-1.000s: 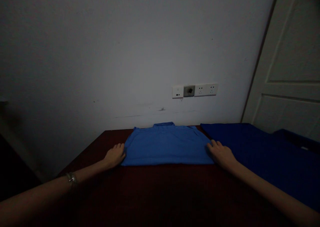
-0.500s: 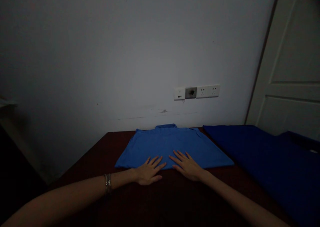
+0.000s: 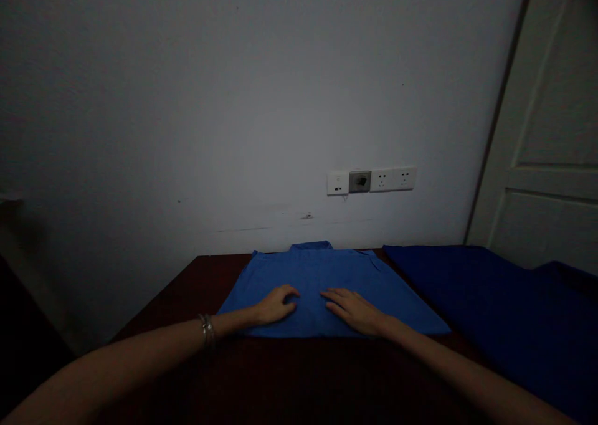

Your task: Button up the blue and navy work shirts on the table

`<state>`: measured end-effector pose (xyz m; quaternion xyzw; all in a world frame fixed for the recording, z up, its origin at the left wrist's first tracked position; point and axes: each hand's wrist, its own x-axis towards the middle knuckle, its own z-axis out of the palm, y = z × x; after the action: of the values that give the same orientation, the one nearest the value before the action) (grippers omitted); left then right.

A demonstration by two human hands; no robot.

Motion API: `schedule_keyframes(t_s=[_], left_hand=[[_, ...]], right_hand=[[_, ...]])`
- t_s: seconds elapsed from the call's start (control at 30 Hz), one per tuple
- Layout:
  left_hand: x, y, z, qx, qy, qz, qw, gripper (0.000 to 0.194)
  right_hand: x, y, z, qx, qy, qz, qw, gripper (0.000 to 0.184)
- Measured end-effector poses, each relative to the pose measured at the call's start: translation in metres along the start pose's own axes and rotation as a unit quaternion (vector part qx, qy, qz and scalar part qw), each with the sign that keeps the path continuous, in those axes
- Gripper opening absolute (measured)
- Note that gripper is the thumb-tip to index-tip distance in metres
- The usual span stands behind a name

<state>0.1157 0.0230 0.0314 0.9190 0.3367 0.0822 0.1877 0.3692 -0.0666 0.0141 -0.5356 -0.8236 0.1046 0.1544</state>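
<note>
A folded light-blue shirt (image 3: 308, 272) lies flat on the dark red tabletop (image 3: 289, 375), its collar pointing at the wall. Over the shirt's left middle is my left hand (image 3: 275, 305), fingers curved and the thumb apart from them, with nothing held. My right hand (image 3: 352, 310) is stretched over the right middle of the cloth, palm down and fingers extended. Whether either hand presses on the fabric or hovers just above it, I cannot tell. A bracelet (image 3: 207, 330) circles my left wrist.
Darker blue cloth (image 3: 504, 313) covers the table's right side. Behind the table stands a pale wall (image 3: 261, 119) with a row of sockets (image 3: 392, 179). A panelled door (image 3: 551, 182) is at the right. The light is dim.
Both hands have moved from the shirt's near edge farther onto it. My left fingers, spread before, are now curved; the right fingers are closer together. The view has tilted up slightly.
</note>
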Motion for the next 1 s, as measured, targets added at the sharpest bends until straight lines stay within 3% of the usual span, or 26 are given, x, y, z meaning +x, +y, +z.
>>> schedule_keyframes(t_s=[0.1,0.23,0.4,0.67,0.8,1.0], left_hand=[[0.041,-0.036,-0.024,0.028,0.056,-0.071,0.996,0.039],[0.095,-0.086,-0.051,0.116,0.063,-0.088,0.987,0.044],[0.139,-0.126,-0.056,0.14,0.03,-0.133,0.981,0.048],[0.158,-0.146,-0.062,0.09,-0.017,-0.097,0.991,0.041],[0.16,-0.148,-0.064,0.051,-0.048,-0.089,0.994,0.044],[0.165,-0.156,-0.061,0.02,-0.082,-0.109,0.99,0.04]], right_hand=[[0.026,0.038,-0.02,-0.02,0.051,0.025,0.998,0.052],[0.061,0.101,-0.037,-0.106,0.071,0.088,0.988,0.047],[0.097,0.153,-0.039,-0.149,0.042,0.162,0.975,0.055],[0.138,0.186,-0.046,-0.077,-0.05,0.142,0.986,0.059],[0.143,0.193,-0.051,-0.056,-0.071,0.129,0.988,0.056],[0.144,0.197,-0.052,-0.03,-0.086,0.172,0.981,0.057]])
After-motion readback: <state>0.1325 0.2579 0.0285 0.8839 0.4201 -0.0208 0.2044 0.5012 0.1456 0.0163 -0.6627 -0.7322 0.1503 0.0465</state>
